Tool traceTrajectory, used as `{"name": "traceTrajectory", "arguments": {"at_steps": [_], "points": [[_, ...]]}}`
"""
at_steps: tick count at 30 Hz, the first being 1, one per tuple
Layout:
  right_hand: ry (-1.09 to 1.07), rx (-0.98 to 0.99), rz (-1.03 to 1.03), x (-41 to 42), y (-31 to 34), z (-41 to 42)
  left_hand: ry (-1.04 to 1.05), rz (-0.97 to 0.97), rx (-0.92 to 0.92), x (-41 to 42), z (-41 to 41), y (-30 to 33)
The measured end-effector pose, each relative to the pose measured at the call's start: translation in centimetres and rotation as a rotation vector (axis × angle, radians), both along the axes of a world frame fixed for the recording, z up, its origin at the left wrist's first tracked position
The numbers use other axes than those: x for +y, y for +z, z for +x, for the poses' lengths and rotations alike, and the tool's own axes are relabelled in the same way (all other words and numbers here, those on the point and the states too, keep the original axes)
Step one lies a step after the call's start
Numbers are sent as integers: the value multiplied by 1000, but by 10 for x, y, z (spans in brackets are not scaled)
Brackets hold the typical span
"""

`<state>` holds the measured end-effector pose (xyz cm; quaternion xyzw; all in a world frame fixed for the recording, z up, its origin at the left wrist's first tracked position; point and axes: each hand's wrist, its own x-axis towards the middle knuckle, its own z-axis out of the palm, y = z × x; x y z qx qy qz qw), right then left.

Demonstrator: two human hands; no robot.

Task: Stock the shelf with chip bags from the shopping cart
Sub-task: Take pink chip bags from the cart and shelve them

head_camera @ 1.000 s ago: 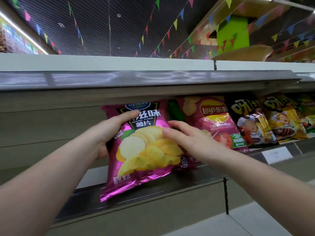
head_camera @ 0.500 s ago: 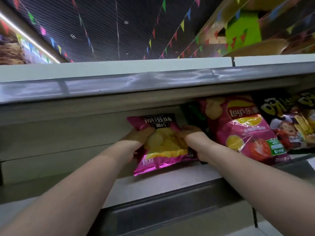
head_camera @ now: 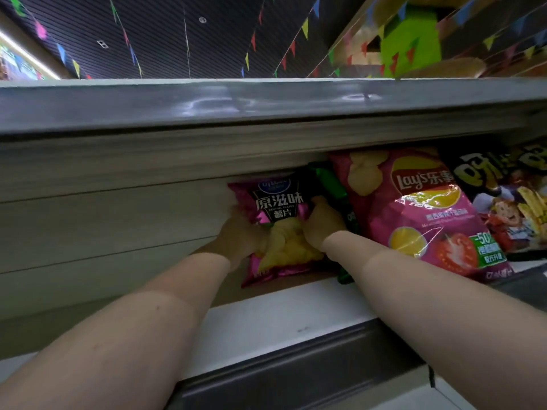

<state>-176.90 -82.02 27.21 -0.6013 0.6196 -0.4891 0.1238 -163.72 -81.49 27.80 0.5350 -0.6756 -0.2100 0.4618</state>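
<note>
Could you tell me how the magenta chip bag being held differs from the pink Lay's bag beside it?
The magenta foil chip bag with a black label looks smaller than the pink Lay's chip bag with a tomato picture. The left hand and right hand grip the magenta bag's sides; nobody touches the Lay's bag. The magenta bag sits further back; the Lay's bag leans forward. Both sit on the same white shelf and picture yellow chips.

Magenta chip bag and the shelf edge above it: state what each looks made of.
Magenta chip bag: thin glossy plastic or foil film, judging by bright glints and creases where the left hand and right hand grip it. Shelf edge: probably smooth grey metal or clear plastic strip; it shows streaky reflections, but blur leaves it open.
</note>
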Motion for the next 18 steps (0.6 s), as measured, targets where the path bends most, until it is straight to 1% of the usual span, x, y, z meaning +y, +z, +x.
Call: {"name": "traceTrajectory", "arguments": {"at_steps": [3,8,10,12,15,18], "points": [[-35,102,-6,-2,0,2,52,-5,-43,-2,3,-2],[-90,280,41,-1,-1,5,-76,94,-116,-7,3,-6],[-97,350,75,1,-1,6,-103,112,-107,-8,3,-6],[-97,414,98,3,-3,7,-113,106,-159,-5,4,-5],[-69,459,126,5,-4,5,-103,56,-262,-2,5,-5],[-66,440,132,6,-4,4,-62,3,-322,3,7,-3]]}}
